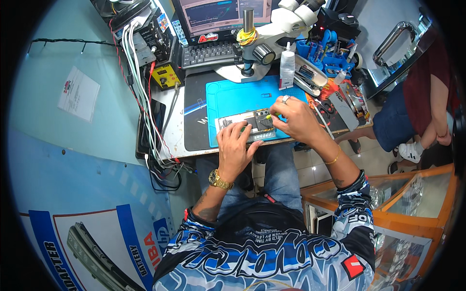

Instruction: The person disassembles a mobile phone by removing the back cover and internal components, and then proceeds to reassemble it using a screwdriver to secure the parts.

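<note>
An opened smartphone [262,124] lies on a blue repair mat [225,93], its dark inner parts showing. My left hand [234,151] holds it at its left part, fingers over the top and thumb along the near edge. Over the phone's right end, my right hand [297,119] is closed in a pinch. Something small and yellow-green [269,117] shows by its fingertips; its kind is too small to tell. A small dark part [266,95] rests on the mat beyond the phone.
A microscope [264,53] stands behind the mat, beside a white tube [287,68]. Tweezers [324,119] and a blue tool holder [335,63] are at the right. Keyboard [208,55] and yellow-fronted device [166,76] stand at the back left. A person [420,106] is at far right.
</note>
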{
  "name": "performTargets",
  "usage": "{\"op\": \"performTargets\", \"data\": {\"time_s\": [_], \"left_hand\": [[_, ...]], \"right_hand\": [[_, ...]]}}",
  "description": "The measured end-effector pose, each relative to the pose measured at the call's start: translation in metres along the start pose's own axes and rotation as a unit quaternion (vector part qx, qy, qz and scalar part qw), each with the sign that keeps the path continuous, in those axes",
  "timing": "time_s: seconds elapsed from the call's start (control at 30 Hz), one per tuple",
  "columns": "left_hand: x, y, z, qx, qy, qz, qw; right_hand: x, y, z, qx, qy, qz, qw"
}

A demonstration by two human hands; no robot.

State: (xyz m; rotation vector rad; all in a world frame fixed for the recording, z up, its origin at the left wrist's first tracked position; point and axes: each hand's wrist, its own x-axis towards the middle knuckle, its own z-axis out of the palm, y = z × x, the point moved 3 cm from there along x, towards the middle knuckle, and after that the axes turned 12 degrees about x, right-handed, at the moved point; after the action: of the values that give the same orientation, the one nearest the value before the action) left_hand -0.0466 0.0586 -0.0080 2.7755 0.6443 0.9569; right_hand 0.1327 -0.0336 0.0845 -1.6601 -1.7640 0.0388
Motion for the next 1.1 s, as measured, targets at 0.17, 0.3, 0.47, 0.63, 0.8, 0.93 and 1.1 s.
{"op": "performTargets", "data": {"time_s": [0.17,0.3,0.47,0.63,0.8,0.93,1.1], "left_hand": [[0.0,-0.002,0.0,-0.009,-0.004,-0.007,1.0],[0.0,-0.002,0.0,-0.013,-0.005,-0.009,1.0],[-0.002,-0.002,0.001,-0.007,-0.006,-0.009,1.0],[-0.011,0.011,0.006,0.059,-0.011,-0.001,0.998],[-0.011,0.018,0.004,0.09,-0.017,-0.003,0.996],[-0.011,0.014,0.005,0.073,-0.014,0.015,0.997],[-0.01,0.01,0.001,0.07,-0.013,0.024,0.997]], "right_hand": [[0.001,0.003,0.003,0.011,0.001,0.001,1.0],[0.001,0.003,0.003,0.004,0.004,-0.008,1.0],[0.005,-0.003,0.004,0.013,-0.017,-0.015,1.0],[0.021,-0.009,0.009,0.034,-0.083,-0.035,0.995],[0.041,-0.008,0.007,-0.005,-0.132,-0.012,0.991],[0.046,-0.008,0.009,-0.075,-0.197,0.055,0.976],[0.043,-0.004,0.013,-0.006,-0.128,0.016,0.992]]}}
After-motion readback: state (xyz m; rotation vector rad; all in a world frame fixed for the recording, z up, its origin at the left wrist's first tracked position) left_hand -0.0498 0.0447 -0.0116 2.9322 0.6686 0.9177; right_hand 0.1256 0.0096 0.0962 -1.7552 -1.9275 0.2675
